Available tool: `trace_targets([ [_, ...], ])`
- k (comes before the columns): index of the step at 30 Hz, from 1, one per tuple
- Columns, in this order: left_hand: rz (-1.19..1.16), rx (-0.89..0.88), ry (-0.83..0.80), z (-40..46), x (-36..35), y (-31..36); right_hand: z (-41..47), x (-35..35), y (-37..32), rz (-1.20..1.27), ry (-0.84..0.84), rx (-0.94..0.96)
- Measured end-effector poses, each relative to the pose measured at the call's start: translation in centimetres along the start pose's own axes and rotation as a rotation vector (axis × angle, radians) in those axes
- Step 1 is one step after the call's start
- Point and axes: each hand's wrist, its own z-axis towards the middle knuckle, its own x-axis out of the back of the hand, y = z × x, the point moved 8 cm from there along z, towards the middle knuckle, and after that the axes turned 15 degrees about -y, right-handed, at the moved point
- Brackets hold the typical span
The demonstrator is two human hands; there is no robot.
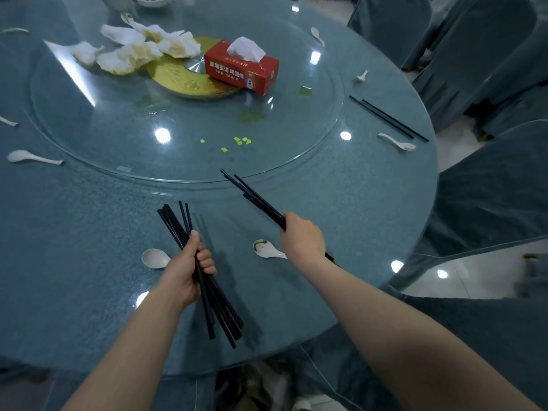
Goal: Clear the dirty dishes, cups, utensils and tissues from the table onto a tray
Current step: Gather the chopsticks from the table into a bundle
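My left hand (189,269) grips a bundle of several black chopsticks (175,225) above the near part of the round table (89,232). My right hand (302,237) grips a smaller bunch of black chopsticks (253,197) that point up and left toward the glass turntable (118,129). Two white spoons lie on the table near my hands, one (154,258) left of my left hand, one dirty (267,249) beside my right wrist. Another pair of chopsticks (388,118) and a white spoon (397,142) lie at the right edge. Crumpled tissues (133,51) sit on the turntable.
A red tissue box (241,68) stands by the gold hub (184,81) of the turntable, with green food scraps (237,142) on the glass. More white spoons lie at far left (29,158) and far right (317,35). Covered chairs (489,197) ring the table on the right.
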Motion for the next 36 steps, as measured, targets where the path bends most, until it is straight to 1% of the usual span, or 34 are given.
trace_targets([
  [2,-0.008,0.000,-0.007,0.2,-0.3,0.0,-0.3,0.8,-0.3,-0.043,0.036,0.034],
  [7,-0.019,0.014,-0.078,1.0,-1.9,0.2,-1.3,3.2,-0.2,0.046,0.091,0.136],
  [12,-0.006,-0.007,-0.071,1.6,-5.4,0.2,-3.5,7.5,1.1,0.057,0.214,0.230],
  [15,-0.037,-0.009,-0.075,1.9,-8.6,-0.6,-5.1,10.0,3.0,0.081,0.278,0.241],
  [18,-0.011,-0.021,-0.101,2.1,-12.3,-2.1,-6.7,11.6,6.0,0.054,0.286,0.198],
  [21,0.038,0.005,-0.157,1.8,-16.5,-4.7,-8.7,13.1,10.0,-0.001,0.306,0.156],
  [27,0.094,0.018,-0.226,0.0,-26.2,-12.1,-15.7,17.2,20.8,0.033,0.427,0.086],
  [32,0.093,0.000,-0.273,-3.3,-36.1,-21.2,-24.0,21.0,32.4,0.006,0.552,-0.002],
  [36,0.024,-0.030,-0.353,-5.7,-43.7,-29.0,-30.0,23.1,42.7,0.026,0.539,-0.065],
])
